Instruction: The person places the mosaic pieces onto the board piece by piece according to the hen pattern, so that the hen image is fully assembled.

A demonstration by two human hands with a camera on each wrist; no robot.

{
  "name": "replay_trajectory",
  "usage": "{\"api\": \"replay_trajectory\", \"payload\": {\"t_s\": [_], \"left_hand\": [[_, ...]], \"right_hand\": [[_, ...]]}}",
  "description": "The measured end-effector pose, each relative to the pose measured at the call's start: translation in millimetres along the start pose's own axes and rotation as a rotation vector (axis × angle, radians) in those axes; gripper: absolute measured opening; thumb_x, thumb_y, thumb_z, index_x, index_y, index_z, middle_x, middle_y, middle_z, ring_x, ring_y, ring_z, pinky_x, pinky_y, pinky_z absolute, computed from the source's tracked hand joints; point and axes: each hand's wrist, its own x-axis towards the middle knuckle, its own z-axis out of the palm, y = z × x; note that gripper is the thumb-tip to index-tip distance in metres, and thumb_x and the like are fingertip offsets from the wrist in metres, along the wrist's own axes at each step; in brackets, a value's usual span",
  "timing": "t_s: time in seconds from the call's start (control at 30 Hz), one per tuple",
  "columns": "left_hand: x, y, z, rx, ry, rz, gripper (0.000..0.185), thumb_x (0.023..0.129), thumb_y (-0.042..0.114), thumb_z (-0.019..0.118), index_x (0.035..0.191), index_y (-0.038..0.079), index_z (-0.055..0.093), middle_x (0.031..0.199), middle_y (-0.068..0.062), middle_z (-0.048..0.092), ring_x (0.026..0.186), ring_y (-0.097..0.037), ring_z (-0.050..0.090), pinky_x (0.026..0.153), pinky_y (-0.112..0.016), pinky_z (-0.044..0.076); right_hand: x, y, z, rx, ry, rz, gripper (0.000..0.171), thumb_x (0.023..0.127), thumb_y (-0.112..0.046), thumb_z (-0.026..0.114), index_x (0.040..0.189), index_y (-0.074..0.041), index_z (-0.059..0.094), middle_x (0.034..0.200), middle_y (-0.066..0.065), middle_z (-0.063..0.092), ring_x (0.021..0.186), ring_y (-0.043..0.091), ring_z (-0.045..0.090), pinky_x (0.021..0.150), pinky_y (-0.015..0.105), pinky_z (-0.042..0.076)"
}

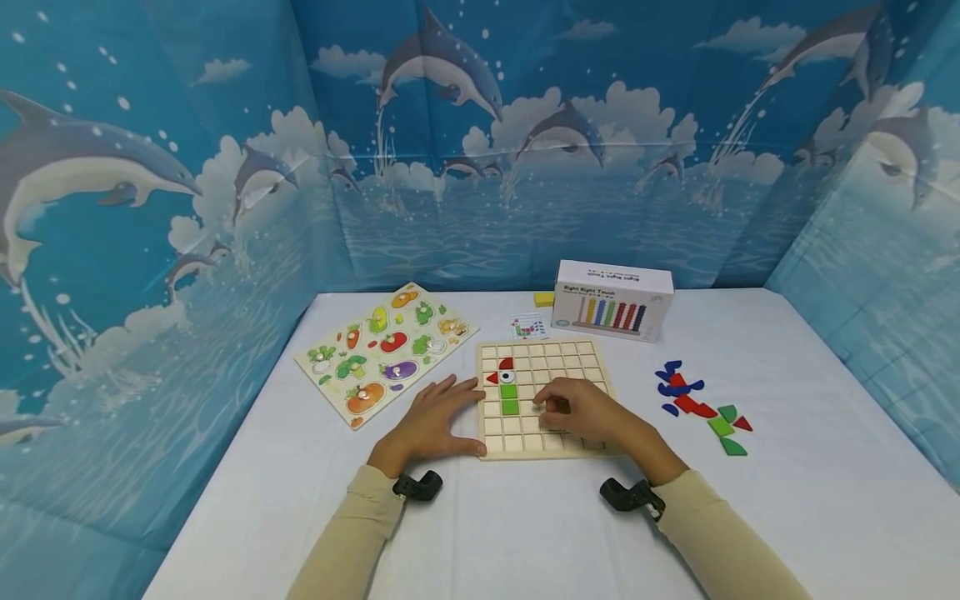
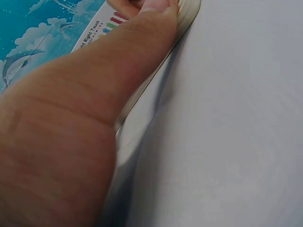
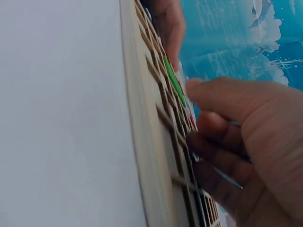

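Note:
A wooden grid board [image 1: 538,450] lies on the white table, one corner toward the left hand. In its left columns sit two green squares [image 1: 509,398], an eye tile [image 1: 507,377], a red triangle [image 1: 492,378] and a red quarter-round piece [image 1: 506,363]. My left hand [image 1: 435,419] has its fingers spread, with thumb and fingertips touching the board's left edge. Over the board's middle, right of the green squares, is my right hand [image 1: 585,410]. Its fingers are loosely bent, and in the right wrist view [image 3: 265,137] no piece shows between thumb and fingers.
Loose blue, red and green pieces [image 1: 722,427] lie at the right. A vegetable puzzle board [image 1: 386,354] is at the left. Behind the grid stand a picture card [image 1: 528,326], a yellow block [image 1: 543,298] and a white toy box [image 1: 612,300].

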Motion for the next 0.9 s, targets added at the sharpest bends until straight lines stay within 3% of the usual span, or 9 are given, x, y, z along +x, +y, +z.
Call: {"api": "replay_trajectory", "payload": {"t_s": [0.2, 0.4, 0.57, 0.73, 0.83, 0.9], "left_hand": [[0.3, 0.2, -0.3, -0.002, -0.001, 0.003, 0.097, 0.075, 0.081, 0.066, 0.154, 0.029, 0.044, 0.165, 0.007, 0.026, 0.153, -0.028, 0.013, 0.119, -0.053, 0.013], [-0.7, 2.6, -1.7, 0.001, -0.008, -0.009, 0.097, 0.075, 0.081, 0.065, 0.154, 0.028, 0.044, 0.165, 0.008, 0.026, 0.153, -0.028, 0.013, 0.12, -0.052, 0.013], [-2.6, 3.6, -2.4, -0.006, -0.001, -0.01, 0.097, 0.076, 0.08, 0.067, 0.154, 0.027, 0.044, 0.165, 0.007, 0.027, 0.153, -0.029, 0.014, 0.119, -0.053, 0.014], [-2.2, 2.6, -1.6, -0.011, -0.002, -0.009, 0.097, 0.076, 0.08, 0.067, 0.154, 0.028, 0.044, 0.165, 0.008, 0.026, 0.153, -0.028, 0.013, 0.119, -0.053, 0.014], [-1.7, 2.4, -1.5, -0.007, -0.004, -0.011, 0.097, 0.076, 0.08, 0.066, 0.154, 0.028, 0.044, 0.165, 0.008, 0.026, 0.153, -0.028, 0.013, 0.12, -0.052, 0.013], [-1.4, 2.9, -2.0, -0.006, -0.003, -0.013, 0.097, 0.075, 0.081, 0.066, 0.154, 0.029, 0.044, 0.165, 0.008, 0.026, 0.153, -0.027, 0.013, 0.12, -0.052, 0.013]], "right_hand": [[-35, 15, -17, -0.003, 0.055, -0.083, 0.02, 0.094, -0.012, 0.074, 0.113, -0.011, 0.073, 0.091, -0.01, 0.062, 0.086, 0.014, 0.058, 0.079, 0.026, 0.056], [-76, 37, -48, -0.096, 0.126, 0.041, 0.021, 0.093, -0.014, 0.075, 0.114, -0.012, 0.073, 0.097, -0.011, 0.065, 0.092, 0.014, 0.06, 0.088, 0.044, 0.056], [-107, 64, -76, -0.206, 0.232, 0.153, 0.027, 0.089, -0.01, 0.08, 0.115, -0.009, 0.073, 0.1, -0.001, 0.067, 0.092, 0.02, 0.061, 0.081, 0.04, 0.058], [-138, 87, -97, -0.283, 0.298, 0.196, 0.036, 0.082, -0.01, 0.085, 0.116, -0.005, 0.072, 0.1, 0.01, 0.064, 0.093, 0.033, 0.059, 0.068, 0.04, 0.06], [-151, 93, -104, -0.289, 0.301, 0.196, 0.041, 0.078, -0.009, 0.088, 0.115, -0.004, 0.071, 0.097, 0.01, 0.062, 0.088, 0.031, 0.058, 0.059, 0.027, 0.056], [-158, 96, -105, -0.277, 0.28, 0.224, 0.044, 0.076, -0.01, 0.089, 0.116, -0.005, 0.07, 0.097, 0.009, 0.062, 0.088, 0.028, 0.056, 0.06, 0.024, 0.054]]}}
